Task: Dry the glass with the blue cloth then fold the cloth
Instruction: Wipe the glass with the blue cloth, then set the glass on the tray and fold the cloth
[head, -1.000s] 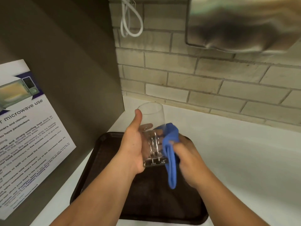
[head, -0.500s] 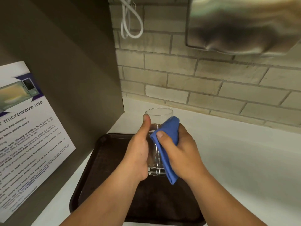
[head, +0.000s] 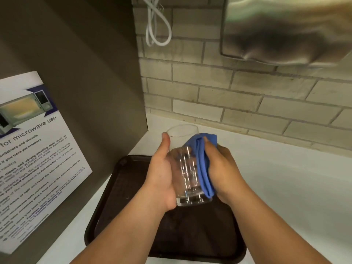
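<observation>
While my left hand (head: 162,174) wraps around the left side of the clear drinking glass (head: 187,168), thumb stretched up to just under the rim, I hold the glass upright above the dark brown tray (head: 118,197), its thick base clear of the tray's surface. My right hand (head: 222,168) is closed on the blue cloth (head: 202,164), pressing it against the right wall of the glass; the cloth is bunched in long folds from near the rim down to the base, and one fingertip shows over its top edge. Whether my other right fingers reach behind the glass I cannot tell, as the cloth hides them.

That tray lies on a white counter (head: 285,187), close to the corner where a grey-brown side panel (head: 85,73) meets a wall of pale brick tiles (head: 238,96). On the panel hangs a printed notice (head: 34,149) with a picture of a microwave oven at its top and a heading that ends "for microwave use". Below it I can read pieces of the lines: "containers and utensils", "if you have pacemakers", "strong-smelling food", "five minutes"; the rest is too slanted and small to make out. A looped white cable (head: 157,25) hangs against the tiles at the top, and a brushed-metal box (head: 285,29) is mounted on the wall at the upper right, blurred; I cannot tell what it is.
</observation>
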